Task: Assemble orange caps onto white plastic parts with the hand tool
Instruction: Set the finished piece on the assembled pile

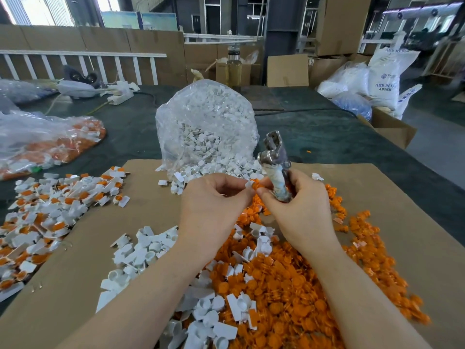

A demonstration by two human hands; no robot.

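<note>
tool handle (278,183) hidden, pinched piece (249,184) perhaps white

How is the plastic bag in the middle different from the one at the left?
The middle bag stands upright and holds only white parts; the left bag lies flat and holds mostly orange pieces with some white. The middle bag spills onto the cardboard sheet; the left bag rests on the dark tabletop. Both are clear plastic.

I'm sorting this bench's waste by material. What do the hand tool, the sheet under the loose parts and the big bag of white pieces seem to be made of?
Hand tool: dull grey metal head, worn; handle apparently wrapped in tape or cloth. Sheet: brown cardboard, matte, flat. Bag: thin clear plastic film, glossy and crinkled.
</note>
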